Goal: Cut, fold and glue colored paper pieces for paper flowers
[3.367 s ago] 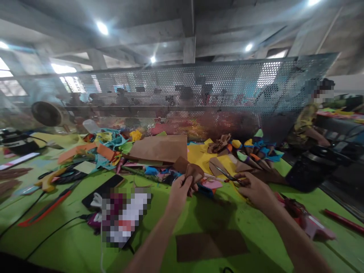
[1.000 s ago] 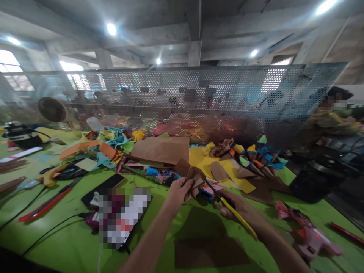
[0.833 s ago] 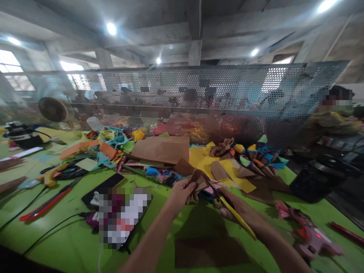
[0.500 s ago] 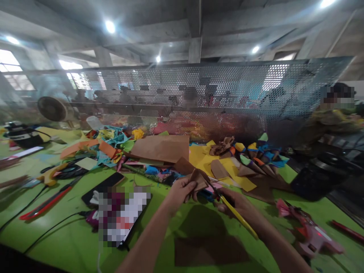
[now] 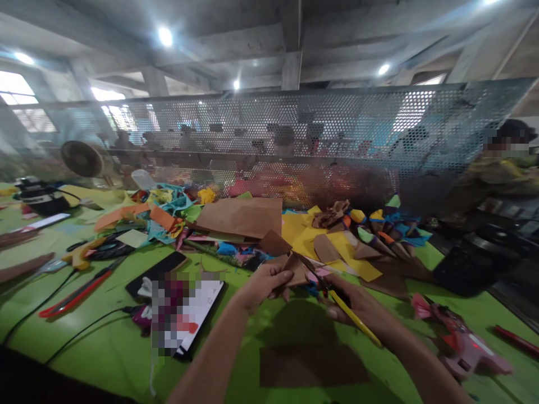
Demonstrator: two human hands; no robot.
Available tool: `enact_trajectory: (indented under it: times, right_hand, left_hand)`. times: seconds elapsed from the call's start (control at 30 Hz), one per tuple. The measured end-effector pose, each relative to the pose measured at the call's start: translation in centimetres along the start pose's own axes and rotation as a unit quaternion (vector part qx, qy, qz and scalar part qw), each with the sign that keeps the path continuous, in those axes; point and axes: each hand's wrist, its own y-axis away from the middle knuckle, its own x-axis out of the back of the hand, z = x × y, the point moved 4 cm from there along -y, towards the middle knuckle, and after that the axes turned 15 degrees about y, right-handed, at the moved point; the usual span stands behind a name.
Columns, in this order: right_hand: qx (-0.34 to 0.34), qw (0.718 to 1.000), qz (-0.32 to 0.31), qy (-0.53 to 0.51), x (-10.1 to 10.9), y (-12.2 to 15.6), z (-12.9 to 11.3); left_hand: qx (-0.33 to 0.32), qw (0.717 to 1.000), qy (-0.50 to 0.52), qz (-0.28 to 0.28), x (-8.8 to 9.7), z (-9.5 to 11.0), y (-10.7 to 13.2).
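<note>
Between the thumb and fingers of my left hand is a folded piece of brown paper, raised above the table. My right hand grips scissors with yellow handles. Their dark blades lie against the right side of the brown paper; whether they are cutting into it I cannot tell. Below both hands, a flat brown paper rectangle rests on the green table. Part of the paper's underside is hidden by my left fingers.
Behind my hands lie yellow paper, a large brown sheet and coloured scraps. A pink glue gun is at right. Phones and a red-handled cutter lie left. Another person's hand reaches in at far left. A perforated metal screen stands behind.
The view has shifted slightly. My hands keep nearly the same pose, with the scissors still at the brown paper. At far left, the other person's hand has come further into view.
</note>
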Motion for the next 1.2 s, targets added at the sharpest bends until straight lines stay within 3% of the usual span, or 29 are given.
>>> enact_trajectory:
  times: [0.2,0.5,0.67,0.83,0.97,1.03,1.13,1.2]
  right_hand:
    - [-0.055,0.997,-0.015,-0.057,-0.6,-0.1,0.8]
    - [-0.07,0.99,0.0,-0.125,-0.8,-0.3,0.9]
    - [-0.124,0.989,0.063,0.058,0.2,-0.3,2.6]
    - [-0.212,0.935,0.086,0.273,0.5,0.5,5.7]
    - [-0.204,0.92,0.075,0.326,0.5,1.0,6.0]
    - [-0.185,0.922,0.12,0.319,1.1,1.0,5.0]
    - [-0.105,0.946,0.224,0.208,1.8,0.7,2.5]
    - [-0.056,0.961,0.254,0.097,1.5,0.4,1.2]
  left_hand:
    - [0.023,1.0,0.007,-0.003,0.1,-0.2,0.1]
    - [0.029,0.999,0.018,-0.012,-0.1,-0.2,0.2]
    - [0.014,1.0,0.014,-0.007,-0.2,-0.6,0.0]
    - [-0.007,0.997,0.058,0.046,-0.6,-1.0,-0.2]
    - [-0.008,0.996,0.061,0.059,-1.0,-1.5,-0.2]
    - [-0.015,0.998,0.027,0.046,-1.1,-1.7,-0.3]
    - [-0.06,0.995,-0.076,0.019,-1.4,-1.9,-0.6]
    - [-0.105,0.984,-0.141,0.007,-1.8,-2.0,-0.7]
